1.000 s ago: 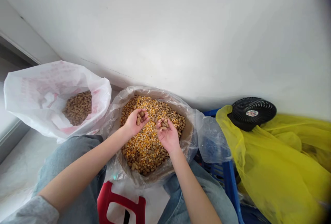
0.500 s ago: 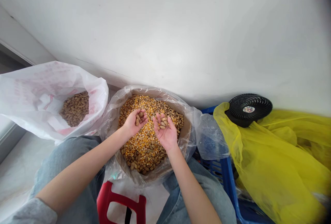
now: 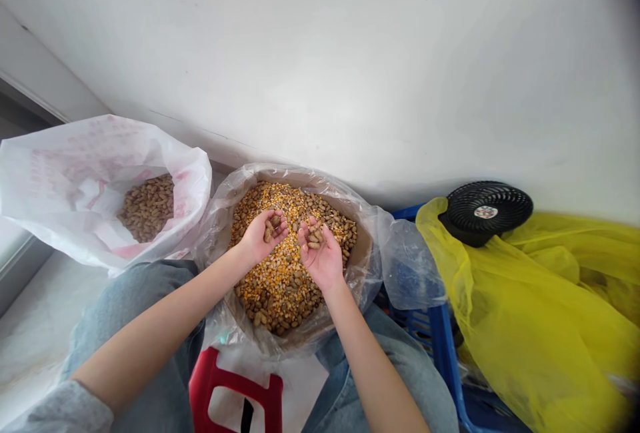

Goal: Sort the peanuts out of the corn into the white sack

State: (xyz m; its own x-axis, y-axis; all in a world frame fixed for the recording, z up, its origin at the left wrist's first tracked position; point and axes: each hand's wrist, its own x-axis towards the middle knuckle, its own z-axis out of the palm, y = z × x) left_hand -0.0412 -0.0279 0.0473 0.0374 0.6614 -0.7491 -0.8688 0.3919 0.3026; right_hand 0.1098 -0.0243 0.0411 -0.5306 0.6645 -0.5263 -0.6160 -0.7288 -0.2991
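Note:
Both hands hover over a plastic-lined box point(image 3: 367, 256) full of corn kernels point(image 3: 273, 279) mixed with unshelled peanuts point(image 3: 285, 316). My left hand point(image 3: 257, 238) is half curled, palm turned inward, with a few peanuts point(image 3: 273, 227) in its fingers. Palm up and cupped, my right hand point(image 3: 324, 261) holds several peanuts point(image 3: 314, 236) against its fingers. A small gap separates the fingertips of the two hands. To the left, a white plastic bag point(image 3: 60, 186) stands open with a heap of peanuts point(image 3: 149, 207) inside.
On the right, yellow mesh netting point(image 3: 525, 306) drapes over a blue crate point(image 3: 443, 346), with a black fan-like round grille point(image 3: 487, 211) on top. A red stool or frame part point(image 3: 240, 389) lies between my knees. A white wall point(image 3: 320, 73) rises behind the box.
The hands have barely moved and still hold peanuts; the right fingers have curled slightly. The whole view has shifted a little.

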